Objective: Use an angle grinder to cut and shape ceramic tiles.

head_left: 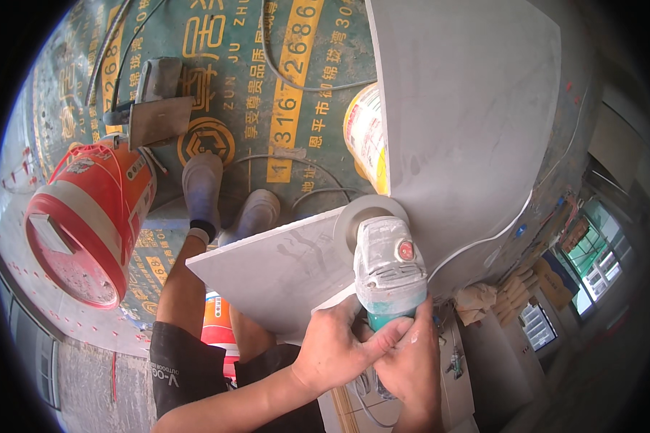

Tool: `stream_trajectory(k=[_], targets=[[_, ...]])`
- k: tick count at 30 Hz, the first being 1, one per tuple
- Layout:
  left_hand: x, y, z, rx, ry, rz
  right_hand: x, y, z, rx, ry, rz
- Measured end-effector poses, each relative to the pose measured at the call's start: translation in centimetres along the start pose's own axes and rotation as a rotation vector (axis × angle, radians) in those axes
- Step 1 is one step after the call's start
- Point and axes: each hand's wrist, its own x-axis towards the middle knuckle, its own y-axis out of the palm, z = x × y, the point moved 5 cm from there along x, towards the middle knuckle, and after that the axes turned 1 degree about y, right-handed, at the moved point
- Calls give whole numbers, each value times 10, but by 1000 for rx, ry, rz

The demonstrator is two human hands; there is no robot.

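Head view: I'm seeing 2 hands on a grinder (386, 263) over a grey slab (469, 108). What's each hand actually doing?

Left hand (339, 346) is hugging the teal body from the left, right hand (415, 350) is wrapping it from the right. Fingers are curling snugly round the tool, though some tips are hiding behind it, so I'm not able to tell where those are sitting.

And where's the slab lying relative to the disc (347, 224)?

The slab's big part is stretching up and right, its smaller part is reaching left in front of the legs, and the disc is sitting right over the inner corner. A bucket (368, 137) is peeking out past the big part's left edge. I'm not able to tell if the disc is spinning.

Any tips, if they're trimming that corner?

That's my guess too. I'd be going light, letting the disc do the work, and keeping the wrists straight so it isn't twisting and binding. I'd also be easing off near the corner, since overcutting could be cracking it. And those shoes (202, 184) are sitting near that smaller part, so I'd be propping it well.
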Motion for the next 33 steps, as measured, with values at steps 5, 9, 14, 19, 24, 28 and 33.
stream_trajectory(k=[5, 9, 14, 19, 24, 28, 33], targets=[[1, 0, -3, 13, 13, 3, 0, -1, 7, 4, -57, -18], [0, -1, -2, 21, 0, 12, -1, 0, 0, -1, -37, -20], [-8, -2, 7, 14, -5, -14, -5, 3, 13, 1, -87, 12], [-8, -6, 4, 2, -30, -20, -6, 3, 13, -59, -116, -18], [0, 3, 4, 47, -3, 35, -3, -2, 6, -13, -135, -62], [-3, 1, 5, 30, 28, -5, -4, 3, 3, 17, -50, -28], [-17, -11, 22, 10, -14, -29, -10, 21, 1, -24, -116, 27]])
